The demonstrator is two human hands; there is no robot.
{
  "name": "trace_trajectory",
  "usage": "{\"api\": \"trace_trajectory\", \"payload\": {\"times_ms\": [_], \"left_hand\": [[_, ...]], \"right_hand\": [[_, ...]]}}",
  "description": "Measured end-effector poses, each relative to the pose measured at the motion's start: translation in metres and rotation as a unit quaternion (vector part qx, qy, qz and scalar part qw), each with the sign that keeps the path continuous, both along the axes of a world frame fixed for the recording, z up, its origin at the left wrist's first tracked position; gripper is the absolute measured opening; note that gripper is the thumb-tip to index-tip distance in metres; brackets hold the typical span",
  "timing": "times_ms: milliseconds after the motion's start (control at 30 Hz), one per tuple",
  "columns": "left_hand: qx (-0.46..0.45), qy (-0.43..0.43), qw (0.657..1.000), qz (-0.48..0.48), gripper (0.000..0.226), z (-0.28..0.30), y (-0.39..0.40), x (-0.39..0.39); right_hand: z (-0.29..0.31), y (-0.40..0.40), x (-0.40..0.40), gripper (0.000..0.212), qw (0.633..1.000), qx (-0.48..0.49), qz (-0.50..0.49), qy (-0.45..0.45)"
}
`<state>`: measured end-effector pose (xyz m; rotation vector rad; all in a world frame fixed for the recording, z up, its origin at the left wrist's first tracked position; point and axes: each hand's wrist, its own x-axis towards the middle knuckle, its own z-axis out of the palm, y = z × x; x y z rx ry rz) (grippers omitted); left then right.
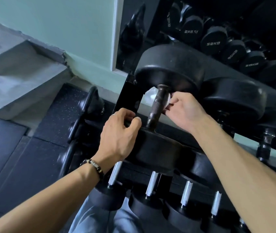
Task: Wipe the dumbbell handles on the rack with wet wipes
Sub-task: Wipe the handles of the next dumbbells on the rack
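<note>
A large black dumbbell lies on the rack's upper tier, its dark knurled handle (pixel 157 105) running between a far head (pixel 171 68) and a near head (pixel 152 148). My right hand (pixel 182 108) pinches a white wet wipe (pixel 168 101) against the right side of that handle, near its far end. My left hand (pixel 120 132) grips the top edge of the near head, fingers curled over it. Part of the wipe shows white behind the handle.
A lower tier holds several smaller dumbbells with chrome handles (pixel 152 184). A second big dumbbell (pixel 235 100) lies to the right. A mirror (pixel 218 31) behind reflects more weights. Kettlebells (pixel 91 105) stand on the dark rubber floor at the left, beside a grey concrete step (pixel 16 68).
</note>
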<state>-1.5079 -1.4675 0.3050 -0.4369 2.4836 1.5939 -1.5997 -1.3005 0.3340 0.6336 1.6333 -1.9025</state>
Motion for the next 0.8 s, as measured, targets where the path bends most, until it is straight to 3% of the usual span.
{"api": "trace_trajectory", "payload": {"times_ms": [200, 333, 433, 500, 567, 633, 733, 800], "left_hand": [[0.001, -0.013, 1.0, -0.011, 0.039, 0.003, -0.001, 0.001], [0.025, -0.085, 0.995, -0.053, 0.051, 0.002, -0.008, -0.016], [0.104, -0.184, 0.967, -0.141, 0.062, -0.006, -0.016, -0.058], [0.074, -0.192, 0.951, -0.231, 0.067, -0.01, -0.013, -0.08], [0.004, -0.171, 0.936, -0.306, 0.038, -0.015, -0.006, -0.09], [-0.009, -0.14, 0.944, -0.3, 0.007, -0.022, -0.004, -0.094], [0.072, -0.131, 0.967, -0.205, 0.011, -0.022, -0.011, -0.092], [0.149, -0.152, 0.963, -0.162, 0.009, -0.013, -0.012, -0.09]], "right_hand": [[-0.012, 0.002, 0.031, 0.036, 0.993, 0.027, 0.088, -0.07], [-0.022, 0.004, 0.025, 0.025, 0.989, 0.115, 0.084, -0.04], [-0.026, 0.002, 0.029, 0.032, 0.984, 0.145, 0.093, -0.036], [-0.023, 0.0, 0.031, 0.033, 0.987, 0.128, 0.084, -0.043], [-0.02, 0.001, 0.031, 0.03, 0.991, 0.103, 0.069, -0.048], [-0.018, 0.005, 0.03, 0.025, 0.982, 0.163, 0.097, -0.022], [-0.012, 0.011, 0.035, 0.031, 0.907, 0.384, 0.166, 0.042], [-0.006, 0.008, 0.048, 0.039, 0.894, 0.415, 0.155, 0.07]]}}
